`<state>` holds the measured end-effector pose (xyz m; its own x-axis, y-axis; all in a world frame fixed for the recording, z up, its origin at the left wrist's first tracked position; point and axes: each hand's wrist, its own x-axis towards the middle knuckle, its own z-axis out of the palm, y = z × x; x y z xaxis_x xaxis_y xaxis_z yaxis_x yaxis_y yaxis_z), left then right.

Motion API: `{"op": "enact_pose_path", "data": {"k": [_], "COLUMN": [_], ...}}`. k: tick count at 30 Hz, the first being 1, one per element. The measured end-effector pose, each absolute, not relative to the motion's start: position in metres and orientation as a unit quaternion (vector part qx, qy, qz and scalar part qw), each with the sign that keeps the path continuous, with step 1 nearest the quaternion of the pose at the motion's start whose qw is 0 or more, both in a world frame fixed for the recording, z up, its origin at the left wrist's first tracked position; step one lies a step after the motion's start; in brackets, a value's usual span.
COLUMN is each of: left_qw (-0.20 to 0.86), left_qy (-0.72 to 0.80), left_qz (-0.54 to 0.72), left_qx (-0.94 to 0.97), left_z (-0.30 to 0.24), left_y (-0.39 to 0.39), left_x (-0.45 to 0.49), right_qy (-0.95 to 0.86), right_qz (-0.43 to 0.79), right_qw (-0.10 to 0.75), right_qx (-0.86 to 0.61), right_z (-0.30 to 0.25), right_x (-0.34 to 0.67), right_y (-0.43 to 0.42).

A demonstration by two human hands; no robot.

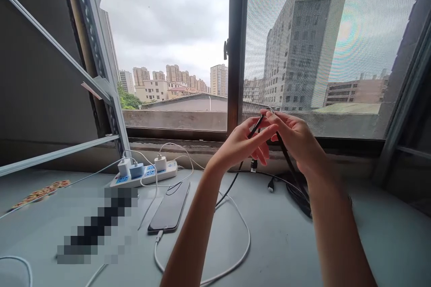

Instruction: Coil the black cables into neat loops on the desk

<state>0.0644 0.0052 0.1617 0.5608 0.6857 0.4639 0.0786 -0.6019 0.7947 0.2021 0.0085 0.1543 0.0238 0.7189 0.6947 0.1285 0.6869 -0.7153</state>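
Observation:
Both hands are raised above the table in front of the window. My left hand point(247, 141) is closed on a black cable point(256, 126), with its thumb stretched toward the other hand. My right hand point(292, 130) pinches the same cable, or one beside it, close to the left fingertips. A thin bend of cable shows above the fingers; the exact grip is partly hidden. Below the left fingers hangs a black plug with a metal end point(254, 166). On the table beneath my right wrist lie a coil of black cable point(299, 197) and a small black connector point(270, 184).
A phone point(170, 206) lies on the table with a white cable point(249, 237) plugged into it. Behind it sits a white power strip point(170, 171) with several chargers. A metal rack frame point(104, 63) stands at left. Along the back runs the window frame point(235, 67).

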Motion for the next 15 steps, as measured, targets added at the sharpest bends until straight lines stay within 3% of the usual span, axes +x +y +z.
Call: {"op": "enact_pose_path", "data": {"k": [3, 10, 15], "left_qw": [0.394, 0.345, 0.353], "left_qy": [0.226, 0.247, 0.263], "left_qz": [0.42, 0.579, 0.586], "left_qx": [0.786, 0.696, 0.681], "left_z": [0.165, 0.172, 0.172], "left_y": [0.006, 0.017, 0.022], "left_x": [0.06, 0.035, 0.025], "right_qy": [-0.619, -0.599, -0.539], "right_qz": [0.235, 0.203, 0.065], "right_qw": [0.665, 0.61, 0.667], "right_qx": [-0.346, -0.478, -0.51], "right_z": [0.155, 0.154, 0.146], "right_x": [0.207, 0.249, 0.275], "right_y": [0.007, -0.007, 0.002]}}
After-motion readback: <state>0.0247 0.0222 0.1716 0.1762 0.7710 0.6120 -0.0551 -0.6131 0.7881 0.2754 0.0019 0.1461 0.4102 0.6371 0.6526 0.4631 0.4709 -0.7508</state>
